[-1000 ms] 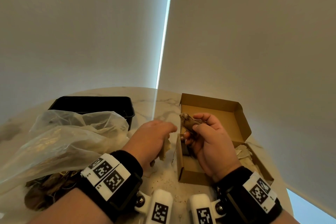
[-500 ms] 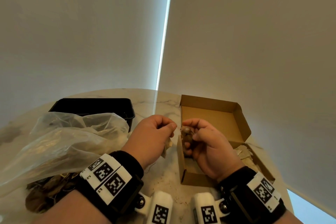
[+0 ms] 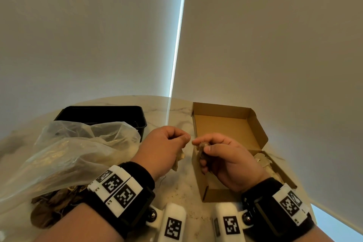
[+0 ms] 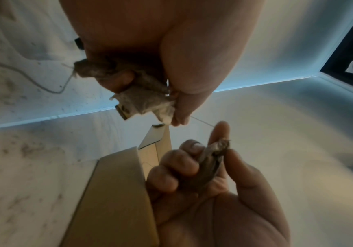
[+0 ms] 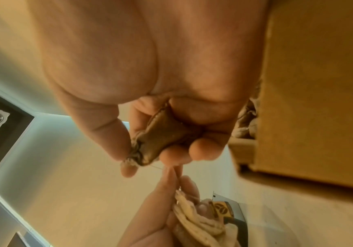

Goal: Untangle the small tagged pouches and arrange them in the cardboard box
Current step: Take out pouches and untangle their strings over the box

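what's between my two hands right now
A thin taut string runs from the left hand to the right hand; clearest in the left wrist view.

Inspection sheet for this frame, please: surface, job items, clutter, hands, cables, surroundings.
Surface: pale marble table, strewn with dark crumbs near the front edge.
Job's things: open cardboard box at right, pale pouches in its right part; a brown pouch and a pale pouch in the hands, joined by a thin string.
Clutter: clear plastic bag at left over more brown pouches; black tray behind it.
Grippers: left hand pinches the string and holds the pale pouch; right hand grips the brown pouch.
Cables: nothing seen.
Surroundings: two window blinds with a bright gap between.
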Motion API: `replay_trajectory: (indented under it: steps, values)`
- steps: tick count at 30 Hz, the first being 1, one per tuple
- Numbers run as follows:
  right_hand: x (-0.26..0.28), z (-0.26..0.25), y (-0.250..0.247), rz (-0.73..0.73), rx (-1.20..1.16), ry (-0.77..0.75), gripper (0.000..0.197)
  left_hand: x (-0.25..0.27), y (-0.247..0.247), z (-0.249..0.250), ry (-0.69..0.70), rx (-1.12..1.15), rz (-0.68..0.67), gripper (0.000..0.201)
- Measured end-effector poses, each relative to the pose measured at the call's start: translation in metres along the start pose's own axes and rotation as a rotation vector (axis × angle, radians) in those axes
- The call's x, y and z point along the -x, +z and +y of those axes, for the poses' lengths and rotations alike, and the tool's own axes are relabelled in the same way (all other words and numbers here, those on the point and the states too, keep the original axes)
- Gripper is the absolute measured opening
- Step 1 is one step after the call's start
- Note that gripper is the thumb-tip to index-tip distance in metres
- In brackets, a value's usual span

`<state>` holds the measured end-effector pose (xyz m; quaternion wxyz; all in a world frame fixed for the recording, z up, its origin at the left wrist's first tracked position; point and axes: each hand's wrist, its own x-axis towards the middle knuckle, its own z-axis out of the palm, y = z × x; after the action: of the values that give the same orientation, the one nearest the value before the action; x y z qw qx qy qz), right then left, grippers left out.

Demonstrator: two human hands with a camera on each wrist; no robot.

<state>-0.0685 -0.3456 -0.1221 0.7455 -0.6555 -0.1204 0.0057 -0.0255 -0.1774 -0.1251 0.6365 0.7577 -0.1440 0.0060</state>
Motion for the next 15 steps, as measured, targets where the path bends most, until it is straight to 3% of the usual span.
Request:
replay_trajectory:
  steps: [6, 15]
  values:
    - [-0.0033, -0.0001, -0.0002, 0.167, -0.251, -0.037, 0.029, -0.0014, 0.0010, -0.0043, -0.070, -0.035, -0.046, 0.014]
    - [-0.0063, 0.0004, -0.0046, 0.230, -0.345, -0.057, 0.030, -0.0008, -0.0010, -0.0064, -0.082, -0.241, -0.097, 0.011]
